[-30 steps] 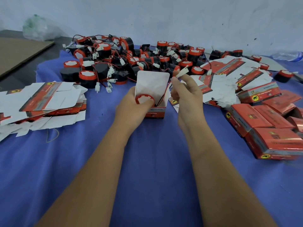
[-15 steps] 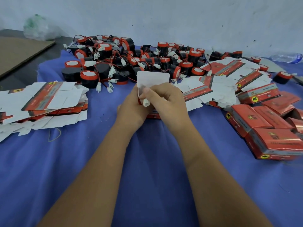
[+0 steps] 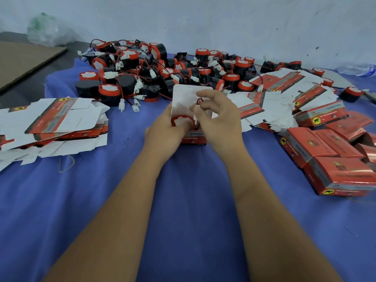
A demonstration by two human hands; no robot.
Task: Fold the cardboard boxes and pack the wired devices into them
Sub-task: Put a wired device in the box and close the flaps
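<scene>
An open red cardboard box stands on the blue cloth at centre, its white lid flap upright. A round red-topped wired device sits in the box mouth. My left hand grips the box and device from the left. My right hand pinches the device's white connector and red-black wire just above the box opening.
A heap of loose black-and-red wired devices lies behind the box. Flat unfolded cartons are stacked at left and spread at back right. Closed red boxes pile at right. A plastic bottle lies far right.
My right hand brought the white connector from above right down to the box mouth, over the device, and now lifts slightly, showing the device's red top again.
</scene>
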